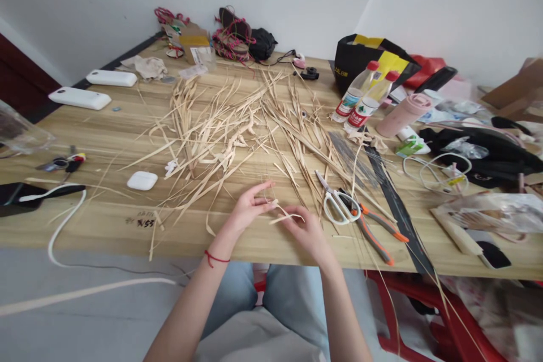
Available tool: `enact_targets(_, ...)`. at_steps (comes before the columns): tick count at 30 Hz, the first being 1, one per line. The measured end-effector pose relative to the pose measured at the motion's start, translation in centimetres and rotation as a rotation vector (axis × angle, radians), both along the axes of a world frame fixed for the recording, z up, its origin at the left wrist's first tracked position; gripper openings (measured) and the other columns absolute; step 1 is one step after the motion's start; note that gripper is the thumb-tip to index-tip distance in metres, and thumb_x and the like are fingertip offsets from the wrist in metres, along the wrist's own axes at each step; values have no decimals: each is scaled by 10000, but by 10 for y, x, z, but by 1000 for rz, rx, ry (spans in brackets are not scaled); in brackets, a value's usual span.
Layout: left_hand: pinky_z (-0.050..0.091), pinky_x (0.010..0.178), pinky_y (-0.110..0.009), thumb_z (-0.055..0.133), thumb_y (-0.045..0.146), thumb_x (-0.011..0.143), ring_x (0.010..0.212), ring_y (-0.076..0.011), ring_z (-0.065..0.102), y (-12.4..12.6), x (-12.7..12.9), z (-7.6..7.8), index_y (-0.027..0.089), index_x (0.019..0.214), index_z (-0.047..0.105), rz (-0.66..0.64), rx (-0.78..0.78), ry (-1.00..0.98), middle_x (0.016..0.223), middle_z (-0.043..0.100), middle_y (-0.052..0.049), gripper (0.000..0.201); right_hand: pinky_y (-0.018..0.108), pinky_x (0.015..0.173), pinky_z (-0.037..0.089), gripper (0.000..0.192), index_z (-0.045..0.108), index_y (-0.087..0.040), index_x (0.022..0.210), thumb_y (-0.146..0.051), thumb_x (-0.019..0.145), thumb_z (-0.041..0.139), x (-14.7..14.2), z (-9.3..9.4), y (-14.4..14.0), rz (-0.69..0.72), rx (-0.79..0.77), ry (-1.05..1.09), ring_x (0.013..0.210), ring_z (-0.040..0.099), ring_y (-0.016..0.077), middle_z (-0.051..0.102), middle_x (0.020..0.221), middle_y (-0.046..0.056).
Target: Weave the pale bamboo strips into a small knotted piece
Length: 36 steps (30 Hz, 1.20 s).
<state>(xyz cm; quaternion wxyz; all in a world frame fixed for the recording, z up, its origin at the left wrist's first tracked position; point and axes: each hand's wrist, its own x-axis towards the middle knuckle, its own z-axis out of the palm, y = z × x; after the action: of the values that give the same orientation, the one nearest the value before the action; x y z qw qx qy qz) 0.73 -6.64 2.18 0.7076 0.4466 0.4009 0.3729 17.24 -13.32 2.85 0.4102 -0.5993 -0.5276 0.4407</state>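
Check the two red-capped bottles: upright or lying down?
Lying down: both red-capped bottles rest on their sides on the table, caps toward the black bag.

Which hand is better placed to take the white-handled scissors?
Probably the right hand: the white-handled scissors lie just beside it on the wooden table. The left hand is farther away, pinching a thin pale straw strip.

We see a wooden table (106, 226): straw strips (220, 124) at centre, scissors (337, 203) at 3 o'clock, earbud case (142, 180) at 9, bottles (365, 99) at 1.
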Motion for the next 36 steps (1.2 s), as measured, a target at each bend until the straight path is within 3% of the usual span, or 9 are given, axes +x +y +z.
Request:
enact_targets(5, 493, 919, -378, 750, 151, 628, 911, -170, 650, 0, 0, -1, 216, 1217, 535, 3, -7, 8, 1358, 475, -95, 631, 265, 556, 423, 261, 625, -172, 726, -428, 764, 599, -8, -2, 7, -51, -2, 51, 564, 566, 158, 620, 606, 9)
enact_targets(11, 487, 930, -384, 759, 158, 623, 949, -176, 640, 0, -1, -2, 229, 1226, 522, 11, -29, -4, 1372, 461, -87, 652, 262, 570, 401, 258, 630, -159, 719, -416, 736, 633, -4, -7, 9, -39, 3, 114, 600, 550, 153, 625, 640, 23)
enact_targets(17, 473, 947, -389, 762, 175, 623, 955, -194, 644, 1, -2, -3, 220, 1208, 543, -20, -33, -6, 1370, 461, -88, 627, 239, 509, 332, 320, 624, -161, 685, -465, 770, 576, 2, -3, 17, 16, -37, 114, 517, 456, 115, 529, 542, -21)
enact_targets(22, 472, 944, -380, 754, 183, 636, 954, -188, 640, 1, -3, -5, 217, 1203, 551, -28, -36, -7, 1365, 466, -83, 603, 248, 572, 394, 272, 608, -167, 709, -438, 726, 634, 1, -4, 24, 46, -2, 88, 610, 523, 136, 604, 682, 13)
enact_targets(27, 499, 894, -356, 777, 127, 577, 982, -181, 610, -3, 2, -13, 221, 1245, 509, -1, -29, -61, 1354, 473, -94, 726, 271, 601, 447, 236, 588, -172, 699, -402, 721, 638, -5, -10, 28, 5, 32, 79, 646, 575, 164, 627, 694, 32)
enact_targets(36, 498, 879, -358, 761, 144, 607, 943, -167, 601, -5, 4, -13, 217, 1259, 509, 34, 14, -9, 1292, 523, -120, 702, 312, 692, 490, 264, 484, -193, 623, -362, 681, 679, -8, -13, 21, -62, 35, 205, 750, 640, 199, 677, 772, 67)
